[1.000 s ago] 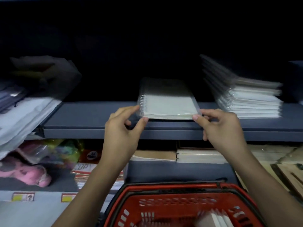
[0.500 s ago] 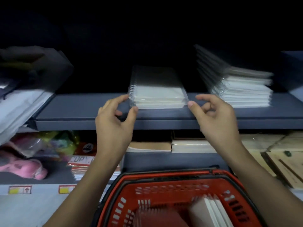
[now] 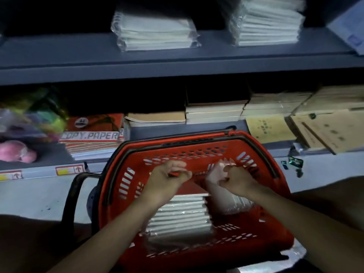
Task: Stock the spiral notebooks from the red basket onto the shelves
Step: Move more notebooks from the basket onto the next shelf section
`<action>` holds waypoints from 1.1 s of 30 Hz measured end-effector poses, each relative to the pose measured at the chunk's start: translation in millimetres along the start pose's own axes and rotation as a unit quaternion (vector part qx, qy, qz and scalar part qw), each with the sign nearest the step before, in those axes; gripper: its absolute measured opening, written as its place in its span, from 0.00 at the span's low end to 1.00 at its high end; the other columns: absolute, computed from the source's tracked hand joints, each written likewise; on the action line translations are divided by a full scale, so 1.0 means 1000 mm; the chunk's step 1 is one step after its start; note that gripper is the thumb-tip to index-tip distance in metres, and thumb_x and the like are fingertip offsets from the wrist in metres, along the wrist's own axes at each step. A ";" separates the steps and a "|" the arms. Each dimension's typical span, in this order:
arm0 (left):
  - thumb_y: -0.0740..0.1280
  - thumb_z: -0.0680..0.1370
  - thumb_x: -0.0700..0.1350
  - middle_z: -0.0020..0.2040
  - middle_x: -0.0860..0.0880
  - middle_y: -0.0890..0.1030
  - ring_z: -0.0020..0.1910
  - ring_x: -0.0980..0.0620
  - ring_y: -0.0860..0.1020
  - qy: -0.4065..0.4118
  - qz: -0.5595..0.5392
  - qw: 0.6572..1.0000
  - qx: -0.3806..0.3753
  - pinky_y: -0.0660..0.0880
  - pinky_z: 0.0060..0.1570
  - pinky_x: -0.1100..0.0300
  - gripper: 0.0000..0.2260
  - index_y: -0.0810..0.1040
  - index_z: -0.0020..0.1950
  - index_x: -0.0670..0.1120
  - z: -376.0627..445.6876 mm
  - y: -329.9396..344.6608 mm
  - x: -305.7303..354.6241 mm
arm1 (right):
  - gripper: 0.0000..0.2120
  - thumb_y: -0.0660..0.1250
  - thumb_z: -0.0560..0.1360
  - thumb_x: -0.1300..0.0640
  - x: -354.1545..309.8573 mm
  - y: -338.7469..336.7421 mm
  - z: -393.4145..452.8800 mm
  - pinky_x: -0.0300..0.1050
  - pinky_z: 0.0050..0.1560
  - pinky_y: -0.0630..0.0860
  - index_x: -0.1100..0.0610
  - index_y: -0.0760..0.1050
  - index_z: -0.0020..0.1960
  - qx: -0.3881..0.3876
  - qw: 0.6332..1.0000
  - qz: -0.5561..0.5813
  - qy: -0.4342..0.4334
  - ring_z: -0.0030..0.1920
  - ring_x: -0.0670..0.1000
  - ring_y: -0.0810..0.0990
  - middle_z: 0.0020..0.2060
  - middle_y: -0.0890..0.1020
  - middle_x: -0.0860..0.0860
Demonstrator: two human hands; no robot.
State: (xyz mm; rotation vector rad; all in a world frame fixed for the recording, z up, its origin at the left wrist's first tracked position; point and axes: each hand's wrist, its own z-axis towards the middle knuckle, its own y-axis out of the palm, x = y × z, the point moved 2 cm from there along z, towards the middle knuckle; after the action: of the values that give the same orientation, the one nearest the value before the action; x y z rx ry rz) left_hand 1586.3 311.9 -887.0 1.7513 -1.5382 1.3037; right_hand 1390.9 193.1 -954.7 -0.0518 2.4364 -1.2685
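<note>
Both of your hands hover over the red basket (image 3: 197, 152). Your left hand (image 3: 167, 180) has its fingers loosely curled with nothing clearly between them; motion blur makes this hard to judge. Your right hand (image 3: 236, 180) is curled just beside a blurred pale notebook (image 3: 214, 176) standing at the basket's far end, and you cannot tell whether it grips it. More wrapped notebooks (image 3: 181, 215) lie stacked in the basket, partly hidden under your forearms. On the upper shelf (image 3: 177, 62) sit a small wrapped stack (image 3: 155, 34) and a taller stack (image 3: 266, 24), its top cut off by the frame edge. Below, copy paper (image 3: 90, 136) lies on the lower shelf.
</note>
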 end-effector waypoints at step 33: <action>0.69 0.80 0.43 0.50 0.38 0.86 0.52 0.36 0.84 -0.088 -0.240 0.960 -0.117 0.83 0.51 0.50 0.11 0.80 0.59 0.39 -0.036 -0.016 0.030 | 0.15 0.66 0.79 0.60 -0.028 -0.165 -0.128 0.40 0.25 0.63 0.69 0.71 0.38 0.227 0.890 0.381 -0.108 0.22 0.50 0.63 0.21 0.65 0.53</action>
State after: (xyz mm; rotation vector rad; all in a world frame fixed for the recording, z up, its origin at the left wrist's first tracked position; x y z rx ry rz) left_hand 1586.5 331.4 -841.0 1.9574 -1.1853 0.7159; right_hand 1346.6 201.4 -748.6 0.7711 1.6277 -1.2978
